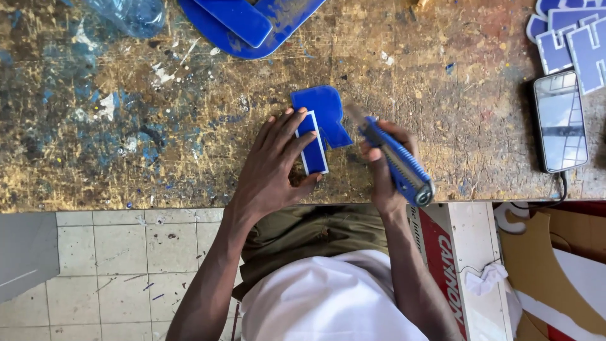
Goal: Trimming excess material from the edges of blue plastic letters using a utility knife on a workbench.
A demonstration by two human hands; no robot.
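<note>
The left hand (274,161) lies flat, pinning the blue letter (319,123) steady, while the right hand (382,167) grips a utility knife (394,161) (blade toward ten o'clock).

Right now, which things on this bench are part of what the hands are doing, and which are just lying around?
In use:
blue letter piece, pressed down by the left hand
blue utility knife, gripped in the right hand

Lying about:
phone
stack of blue letters
large blue shape
clear plastic bottle
</note>
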